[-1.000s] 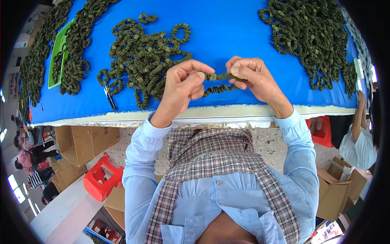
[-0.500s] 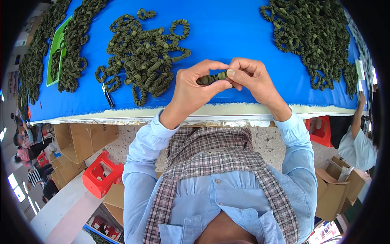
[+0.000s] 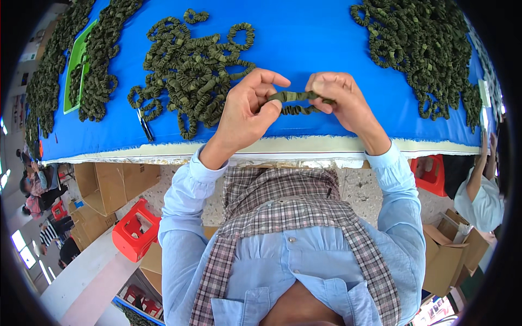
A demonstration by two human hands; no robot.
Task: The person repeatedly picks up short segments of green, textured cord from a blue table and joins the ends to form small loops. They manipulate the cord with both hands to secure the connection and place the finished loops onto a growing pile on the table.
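An olive-green gathered fabric hair tie (image 3: 296,96) is stretched between my two hands above the near edge of the blue table. My left hand (image 3: 247,108) pinches its left end between thumb and fingers. At its right end the fingers of my right hand (image 3: 338,98) are closed on the band. The lower strand of the loop hangs slightly below the upper, flatter strand. Just left of my left hand lies a loose pile of similar green hair ties (image 3: 190,76).
A bigger heap of hair ties (image 3: 421,54) covers the table's right side. On the left stand a green tray (image 3: 73,81) and more heaps; a dark pen (image 3: 145,127) lies near the front edge. Red stools (image 3: 136,231), cardboard boxes (image 3: 117,182) and other people (image 3: 478,195) are around.
My hands have moved apart, the left one shifting left. The hair tie, bunched and mostly hidden between my fingers before, is now drawn out into a visible loop.
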